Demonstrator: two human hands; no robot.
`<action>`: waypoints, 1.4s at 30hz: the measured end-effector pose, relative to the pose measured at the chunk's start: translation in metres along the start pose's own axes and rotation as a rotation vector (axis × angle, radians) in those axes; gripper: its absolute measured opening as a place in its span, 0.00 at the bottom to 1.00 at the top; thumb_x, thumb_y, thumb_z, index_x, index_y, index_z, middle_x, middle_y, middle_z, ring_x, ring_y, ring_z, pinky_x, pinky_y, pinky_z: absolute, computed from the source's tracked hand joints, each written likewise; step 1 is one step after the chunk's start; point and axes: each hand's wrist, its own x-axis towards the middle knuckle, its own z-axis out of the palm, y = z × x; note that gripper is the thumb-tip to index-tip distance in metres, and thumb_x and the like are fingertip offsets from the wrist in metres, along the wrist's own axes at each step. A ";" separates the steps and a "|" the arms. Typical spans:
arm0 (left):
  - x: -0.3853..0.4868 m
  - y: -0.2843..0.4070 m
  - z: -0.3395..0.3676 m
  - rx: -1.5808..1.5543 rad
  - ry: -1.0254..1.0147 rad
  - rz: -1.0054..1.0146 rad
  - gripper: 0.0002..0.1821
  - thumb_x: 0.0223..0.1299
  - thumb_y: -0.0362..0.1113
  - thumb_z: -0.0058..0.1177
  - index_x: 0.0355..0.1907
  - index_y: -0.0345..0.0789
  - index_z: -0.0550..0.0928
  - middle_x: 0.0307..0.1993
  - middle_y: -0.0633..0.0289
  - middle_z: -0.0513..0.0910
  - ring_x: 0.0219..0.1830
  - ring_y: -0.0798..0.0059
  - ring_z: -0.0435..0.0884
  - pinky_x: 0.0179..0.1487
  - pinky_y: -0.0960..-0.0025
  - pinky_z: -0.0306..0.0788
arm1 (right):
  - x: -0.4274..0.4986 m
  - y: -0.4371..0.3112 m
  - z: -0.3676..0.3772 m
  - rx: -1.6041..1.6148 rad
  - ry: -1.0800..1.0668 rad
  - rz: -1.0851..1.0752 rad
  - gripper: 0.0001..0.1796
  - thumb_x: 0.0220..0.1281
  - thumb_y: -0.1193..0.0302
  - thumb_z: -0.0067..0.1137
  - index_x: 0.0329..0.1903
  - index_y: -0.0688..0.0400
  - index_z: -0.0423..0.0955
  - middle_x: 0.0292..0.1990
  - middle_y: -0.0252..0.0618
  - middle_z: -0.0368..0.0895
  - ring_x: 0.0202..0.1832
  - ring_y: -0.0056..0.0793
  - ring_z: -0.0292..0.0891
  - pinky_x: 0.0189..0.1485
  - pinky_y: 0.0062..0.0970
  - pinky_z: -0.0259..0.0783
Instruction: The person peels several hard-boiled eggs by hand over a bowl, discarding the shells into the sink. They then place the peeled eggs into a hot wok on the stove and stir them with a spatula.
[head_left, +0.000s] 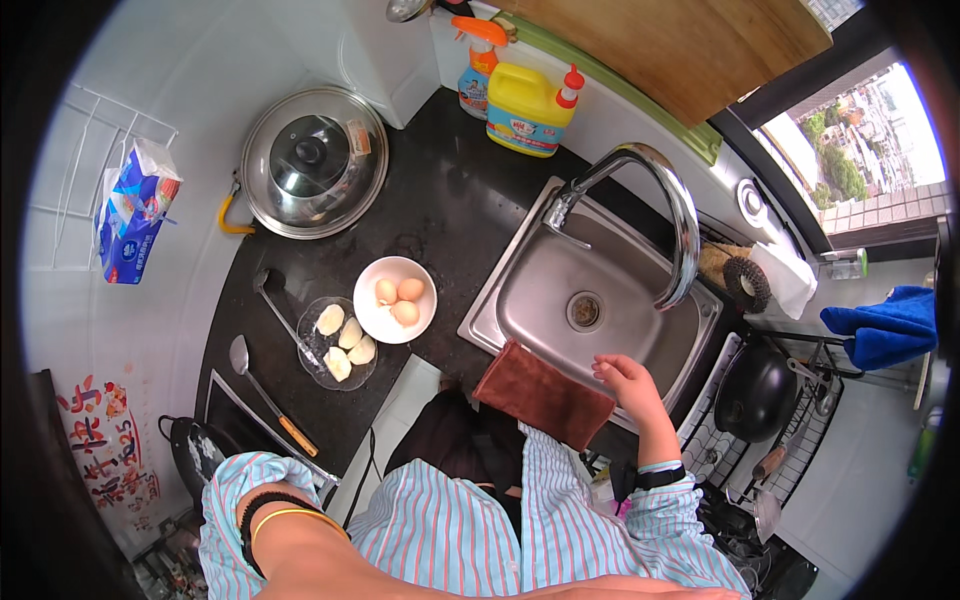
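Observation:
My right hand, with a black band at its wrist, hovers over the front edge of the stainless steel sink. Its fingers are loosely curled and hold nothing. A reddish-brown cloth lies over the sink's front rim, just left of that hand. Along the bottom of the picture my left arm reaches across my body. Its hand is mostly cut off, near my right striped sleeve. Left of the sink, a white bowl holds several brown eggs. Touching it, a clear glass plate carries several pale peeled chunks.
A chrome faucet arches over the sink. A lidded pan, a yellow detergent jug and a spray bottle stand behind. A ladle and a wooden-handled spoon lie left. A dish rack holds a black pan.

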 end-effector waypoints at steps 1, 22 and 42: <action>-0.002 0.000 -0.002 0.011 -0.023 -0.021 0.86 0.42 0.93 0.47 0.76 0.11 0.43 0.78 0.24 0.45 0.81 0.35 0.48 0.78 0.40 0.48 | 0.000 0.001 0.000 -0.001 0.004 0.011 0.19 0.75 0.67 0.58 0.60 0.65 0.79 0.49 0.40 0.88 0.53 0.27 0.82 0.59 0.27 0.74; 0.028 0.018 -0.007 -0.324 0.221 -0.273 0.70 0.55 0.87 0.26 0.81 0.28 0.36 0.79 0.30 0.47 0.82 0.44 0.49 0.81 0.46 0.48 | 0.023 -0.008 0.009 0.000 0.001 0.028 0.18 0.74 0.67 0.59 0.59 0.65 0.80 0.47 0.38 0.88 0.50 0.25 0.82 0.57 0.27 0.74; -0.039 -0.020 -0.268 -0.140 1.245 -0.353 0.48 0.75 0.69 0.38 0.72 0.23 0.61 0.71 0.34 0.66 0.74 0.41 0.66 0.77 0.45 0.61 | 0.150 -0.054 0.051 -0.200 0.176 -0.695 0.23 0.72 0.72 0.53 0.68 0.60 0.73 0.63 0.46 0.79 0.68 0.37 0.73 0.70 0.32 0.67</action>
